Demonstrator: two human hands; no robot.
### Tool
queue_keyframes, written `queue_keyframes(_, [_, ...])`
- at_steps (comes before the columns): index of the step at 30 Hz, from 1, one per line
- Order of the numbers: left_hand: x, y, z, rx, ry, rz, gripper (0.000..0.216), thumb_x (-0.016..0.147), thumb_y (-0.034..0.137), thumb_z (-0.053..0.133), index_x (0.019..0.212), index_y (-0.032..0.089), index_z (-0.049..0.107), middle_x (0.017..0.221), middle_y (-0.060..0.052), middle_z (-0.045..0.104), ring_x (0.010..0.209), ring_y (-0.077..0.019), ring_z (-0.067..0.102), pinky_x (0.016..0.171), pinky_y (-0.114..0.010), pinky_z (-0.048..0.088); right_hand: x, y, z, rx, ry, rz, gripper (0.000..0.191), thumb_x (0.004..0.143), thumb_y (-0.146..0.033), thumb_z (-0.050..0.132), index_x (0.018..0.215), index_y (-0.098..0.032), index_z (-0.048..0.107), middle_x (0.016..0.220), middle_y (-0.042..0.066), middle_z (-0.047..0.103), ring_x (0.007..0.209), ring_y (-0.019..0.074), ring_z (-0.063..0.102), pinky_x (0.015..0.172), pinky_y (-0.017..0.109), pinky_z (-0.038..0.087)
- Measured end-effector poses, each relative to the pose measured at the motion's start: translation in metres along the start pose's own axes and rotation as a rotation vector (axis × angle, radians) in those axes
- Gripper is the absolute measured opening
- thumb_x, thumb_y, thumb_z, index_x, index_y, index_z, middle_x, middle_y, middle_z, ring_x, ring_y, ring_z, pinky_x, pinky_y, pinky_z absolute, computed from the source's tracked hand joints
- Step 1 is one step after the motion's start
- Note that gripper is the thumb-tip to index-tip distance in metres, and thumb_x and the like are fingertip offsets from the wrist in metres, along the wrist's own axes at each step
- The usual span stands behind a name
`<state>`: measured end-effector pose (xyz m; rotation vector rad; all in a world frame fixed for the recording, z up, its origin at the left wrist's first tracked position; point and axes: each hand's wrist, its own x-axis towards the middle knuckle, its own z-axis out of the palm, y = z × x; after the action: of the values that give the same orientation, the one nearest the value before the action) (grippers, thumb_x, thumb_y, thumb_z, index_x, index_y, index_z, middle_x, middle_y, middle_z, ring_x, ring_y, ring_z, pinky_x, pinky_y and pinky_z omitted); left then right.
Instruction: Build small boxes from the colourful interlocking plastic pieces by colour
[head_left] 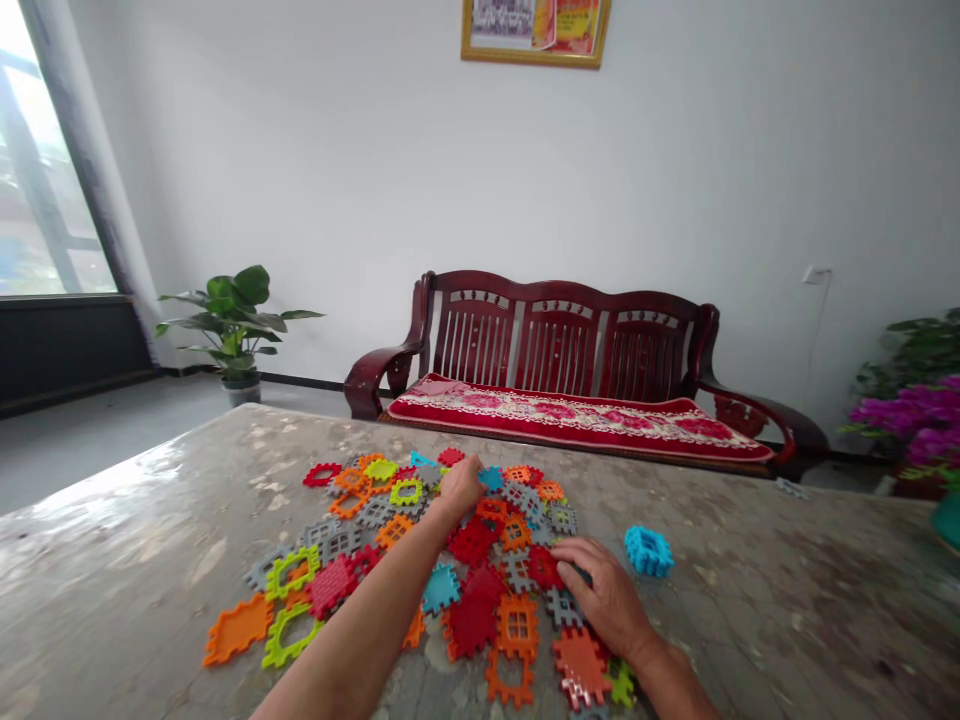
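A pile of flat plastic interlocking tiles (450,560) in red, orange, green, grey and blue lies spread on a marbled table (150,520). My left hand (459,485) reaches across to the far edge of the pile, fingers curled down onto a tile beside a blue one (491,478); what it grips is hidden. Nearer to me, my right hand (600,595) rests palm down on the pile, fingers bent over a red tile (544,567) and a grey one. A small blue assembled cube (649,550) stands on the table just right of that hand.
Behind the table stands a dark wooden bench (562,340) with a red floral cushion. A potted green plant (236,320) is at the back left by a window. Purple flowers (915,415) are at the right edge. A framed picture hangs on the white wall.
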<state>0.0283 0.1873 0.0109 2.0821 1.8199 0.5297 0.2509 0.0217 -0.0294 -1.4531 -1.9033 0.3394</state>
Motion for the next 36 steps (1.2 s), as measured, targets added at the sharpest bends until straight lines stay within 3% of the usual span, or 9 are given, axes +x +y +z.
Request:
queue_keyframes(3, [-0.019, -0.001, -0.006, -0.04, 0.073, 0.068, 0.011, 0.08, 0.023, 0.059, 0.089, 0.023, 0.064, 0.095, -0.004, 0.071, 0.093, -0.0195, 0.064, 0.075, -0.026, 0.044, 0.0, 0.0, -0.002, 0.007, 0.026, 0.001, 0.03, 0.09, -0.045, 0.053, 0.104, -0.026, 0.072, 0.113, 0.008, 0.07, 0.109, 0.0263, 0.061, 0.099, 0.045, 0.046])
queue_keyframes(7, [-0.056, 0.001, -0.006, -0.085, 0.137, 0.233, 0.02, 0.079, 0.013, 0.053, 0.092, 0.025, 0.061, 0.099, -0.001, 0.067, 0.091, -0.0148, 0.061, 0.08, -0.024, 0.041, 0.002, -0.002, -0.005, 0.072, 0.103, 0.022, 0.037, 0.084, -0.049, 0.062, 0.109, -0.024, 0.07, 0.117, 0.01, 0.068, 0.111, 0.0281, 0.061, 0.101, 0.045, 0.045])
queue_keyframes(11, [-0.096, 0.006, 0.004, -0.14, 0.19, 0.587, 0.021, 0.075, 0.007, 0.049, 0.085, 0.023, 0.058, 0.092, -0.001, 0.063, 0.085, -0.0146, 0.058, 0.075, -0.024, 0.041, 0.005, -0.014, -0.005, 0.267, 0.114, 0.019, 0.057, 0.079, -0.055, 0.065, 0.126, -0.024, 0.062, 0.128, 0.011, 0.062, 0.111, 0.0278, 0.062, 0.092, 0.04, 0.052])
queue_keyframes(14, [-0.119, 0.012, 0.01, -0.121, 0.212, 0.698, 0.019, 0.076, 0.006, 0.048, 0.08, 0.023, 0.055, 0.086, -0.002, 0.061, 0.079, -0.0147, 0.055, 0.07, -0.025, 0.04, 0.005, -0.028, -0.005, 0.381, 0.052, -0.01, 0.066, 0.073, -0.056, 0.071, 0.129, -0.024, 0.059, 0.133, 0.012, 0.058, 0.112, 0.0284, 0.061, 0.087, 0.038, 0.054])
queue_keyframes(20, [-0.14, 0.02, 0.014, -0.054, 0.291, 0.829, 0.014, 0.086, 0.011, 0.048, 0.08, 0.022, 0.053, 0.081, -0.002, 0.06, 0.074, -0.0155, 0.054, 0.065, -0.025, 0.041, 0.003, -0.054, -0.004, 0.354, -0.029, -0.043, 0.032, 0.069, -0.028, 0.075, 0.101, -0.025, 0.072, 0.111, 0.006, 0.07, 0.107, 0.0245, 0.063, 0.097, 0.039, 0.048])
queue_keyframes(23, [-0.144, 0.02, 0.016, -0.04, 0.309, 0.841, 0.012, 0.09, 0.016, 0.047, 0.083, 0.022, 0.054, 0.081, -0.001, 0.06, 0.074, -0.0149, 0.055, 0.066, -0.025, 0.044, 0.005, -0.055, -0.004, 0.351, -0.038, -0.032, 0.029, 0.067, -0.018, 0.071, 0.096, -0.024, 0.072, 0.109, 0.005, 0.07, 0.105, 0.0226, 0.063, 0.096, 0.037, 0.048])
queue_keyframes(29, [-0.147, -0.004, 0.009, -0.054, 0.412, 0.776, 0.032, 0.09, 0.016, 0.048, 0.119, 0.027, 0.055, 0.107, -0.004, 0.063, 0.094, -0.0163, 0.062, 0.083, -0.028, 0.05, 0.016, -0.008, -0.035, 0.227, 0.147, 0.056, 0.045, 0.066, -0.019, 0.067, 0.111, -0.024, 0.066, 0.115, 0.006, 0.068, 0.107, 0.023, 0.061, 0.098, 0.04, 0.047])
queue_keyframes(32, [-0.144, -0.025, 0.005, -0.089, 0.526, 0.634, 0.031, 0.089, 0.017, 0.049, 0.117, 0.027, 0.056, 0.108, -0.004, 0.064, 0.095, -0.0171, 0.064, 0.082, -0.029, 0.051, 0.016, 0.034, -0.064, 0.249, 0.291, 0.151, 0.051, 0.064, -0.026, 0.066, 0.115, -0.021, 0.063, 0.117, 0.008, 0.068, 0.107, 0.0249, 0.063, 0.099, 0.043, 0.047])
queue_keyframes(36, [-0.138, -0.042, 0.006, -0.147, 0.522, 0.488, 0.026, 0.087, 0.015, 0.048, 0.107, 0.026, 0.061, 0.106, -0.002, 0.064, 0.094, -0.016, 0.065, 0.082, -0.028, 0.052, 0.005, 0.081, -0.093, 0.236, 0.35, 0.234, 0.06, 0.06, -0.032, 0.068, 0.119, -0.019, 0.061, 0.115, 0.011, 0.069, 0.108, 0.0273, 0.063, 0.1, 0.044, 0.046])
